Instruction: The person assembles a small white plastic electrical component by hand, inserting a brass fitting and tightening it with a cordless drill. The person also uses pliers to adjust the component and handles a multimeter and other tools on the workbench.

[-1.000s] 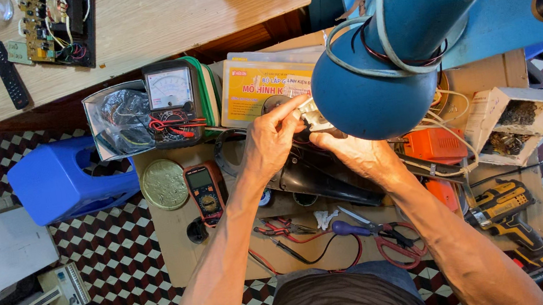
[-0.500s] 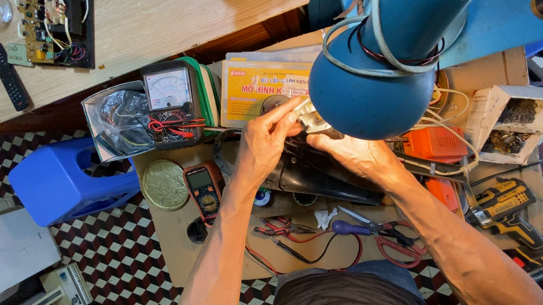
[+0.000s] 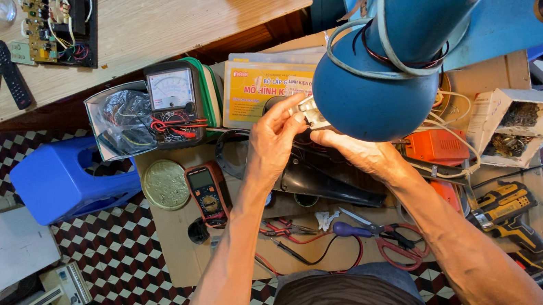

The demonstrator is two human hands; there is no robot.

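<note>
Small pale part (image 3: 308, 112) stays pinched between left hand (image 3: 273, 138) and right hand (image 3: 354, 152) fingers under the blue lamp (image 3: 380, 84); hands have barely shifted, so the close work continues.

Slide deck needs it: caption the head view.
Both hands, left hand and right hand, hold a small pale part under a blue lamp.

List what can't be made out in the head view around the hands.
- Small pale part pinched by the left hand: mostly hidden under the blue lamp shade; its kind is unclear.
- Right hand: fingertips hidden behind the lamp shade, so its grip cannot be told.
- Black object under both hands: covered by the forearms.
- Yellow drill: partly hidden by the right forearm.
</note>
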